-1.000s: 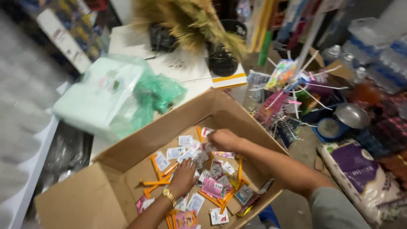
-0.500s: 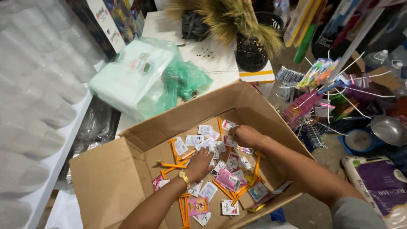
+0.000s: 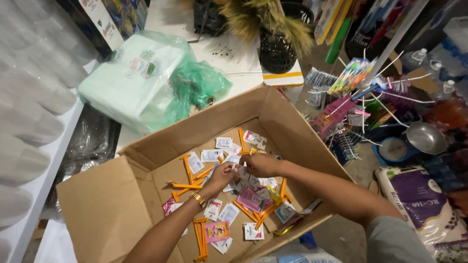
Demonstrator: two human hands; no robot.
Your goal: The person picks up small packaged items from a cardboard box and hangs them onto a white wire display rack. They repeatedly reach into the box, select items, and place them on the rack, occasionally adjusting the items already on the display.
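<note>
Small flat paper sachets (image 3: 213,155), orange plastic razors (image 3: 186,185), corrugated cardboard box (image 3: 102,209), both hands (image 3: 242,169) pinching sachets

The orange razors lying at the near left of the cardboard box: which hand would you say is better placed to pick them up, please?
Probably the left. The left hand comes in from the near left, and its forearm passes right beside the orange razors. The right hand sits farther in, over the small packets, and would have to cross over.
</note>
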